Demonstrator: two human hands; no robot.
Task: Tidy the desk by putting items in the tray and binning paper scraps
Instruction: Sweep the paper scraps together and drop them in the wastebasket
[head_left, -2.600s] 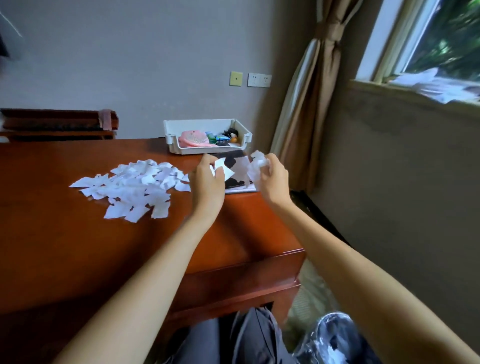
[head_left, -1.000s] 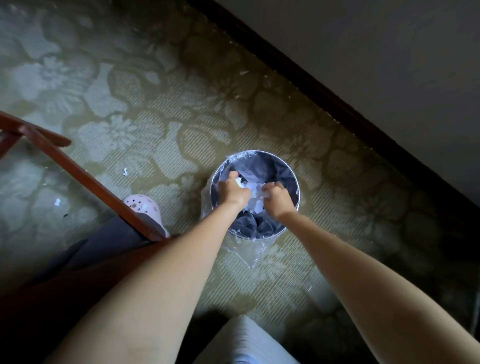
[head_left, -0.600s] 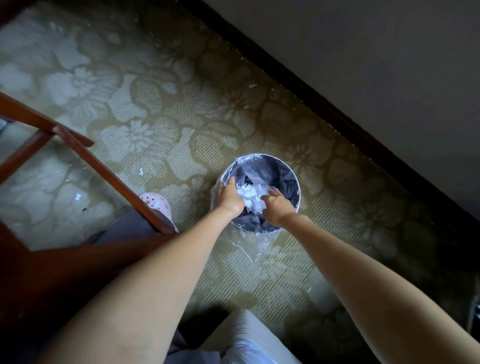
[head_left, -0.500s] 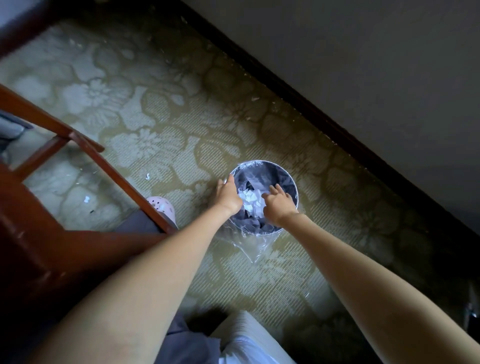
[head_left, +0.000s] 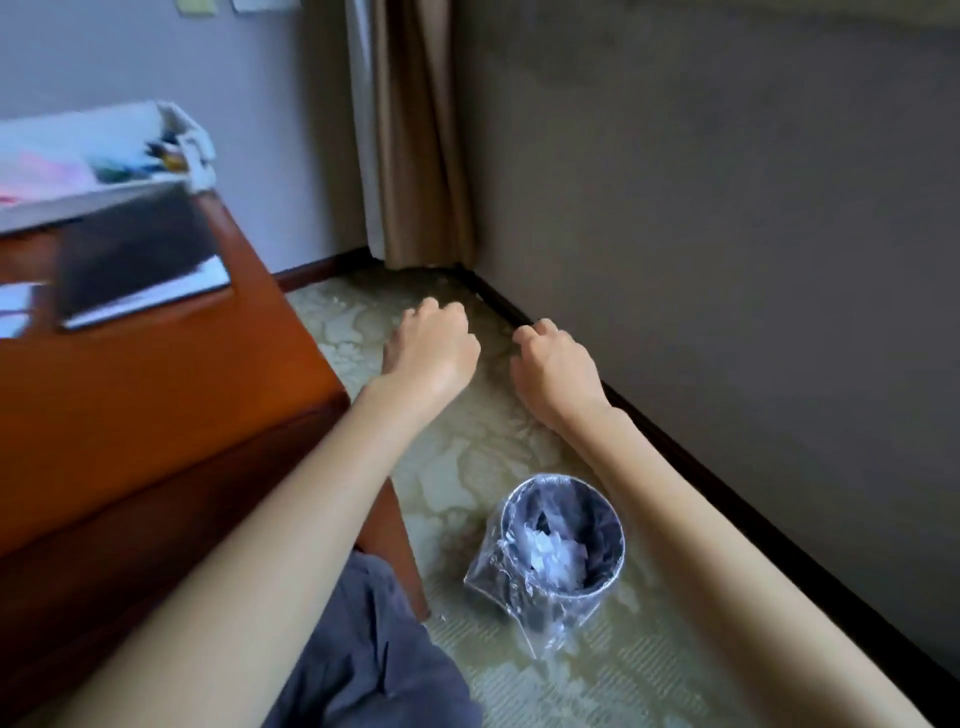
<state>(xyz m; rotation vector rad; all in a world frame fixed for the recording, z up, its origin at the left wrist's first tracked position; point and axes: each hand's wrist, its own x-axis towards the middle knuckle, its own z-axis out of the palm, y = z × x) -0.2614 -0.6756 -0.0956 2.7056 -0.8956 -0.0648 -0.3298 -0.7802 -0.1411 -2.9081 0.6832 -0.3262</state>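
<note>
A small round bin (head_left: 617, 540) lined with a clear plastic bag stands on the carpet, below and between my forearms. White paper scraps (head_left: 550, 551) lie inside it. My left hand (head_left: 431, 348) and right hand (head_left: 553, 364) hover side by side above the floor, beyond the bin and to the right of the desk. Both have loosely curled fingers and hold nothing. The white tray (head_left: 189, 140) stands blurred at the desk's far corner with pink and dark items in it.
The red-brown wooden desk (head_left: 156, 405) fills the left, with a dark flat glossy item (head_left: 135, 254) on it in front of the tray. A brown curtain (head_left: 415, 130) hangs in the corner. The grey wall (head_left: 727, 260) runs close on the right.
Both hands dropped their paper scraps into the bin, then lifted out empty. The view has swung up from the bin toward the desk and the room's corner.
</note>
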